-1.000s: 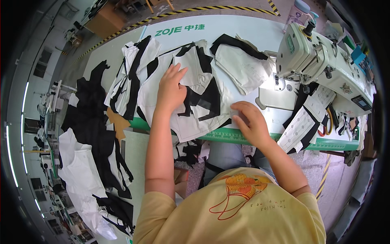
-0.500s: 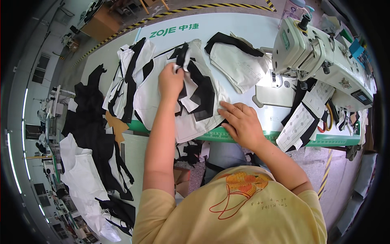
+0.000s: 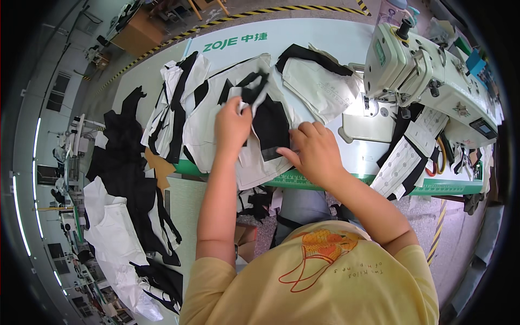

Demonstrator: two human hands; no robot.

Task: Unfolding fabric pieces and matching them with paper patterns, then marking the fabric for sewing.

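Observation:
Several black and white garment pieces lie in front of me. My left hand [image 3: 233, 127] is closed, fingers and thumb pinched on a small black and white fabric piece [image 3: 253, 92], which is lifted and blurred. Beneath it lies a black fabric panel [image 3: 271, 125] on a larger white fabric piece [image 3: 200, 135]. My right hand [image 3: 317, 154] rests at the right edge of these layers, thumb stretched out over the black panel's lower corner and fingers slightly bent. It grips nothing that I can see.
A white sewing machine [image 3: 428, 81] stands at the right. Beside it are patterned white pieces [image 3: 398, 168] and scissors [image 3: 441, 157]. Another white and black stack [image 3: 314, 86] lies at the back. More cut pieces [image 3: 173, 103] lie on the left, and dark garments [image 3: 122, 157] beyond them.
My left hand has moved slightly right and down, swinging the held piece to the right and exposing more of the black panel. My right hand has shifted a little left, its thumb now over the panel.

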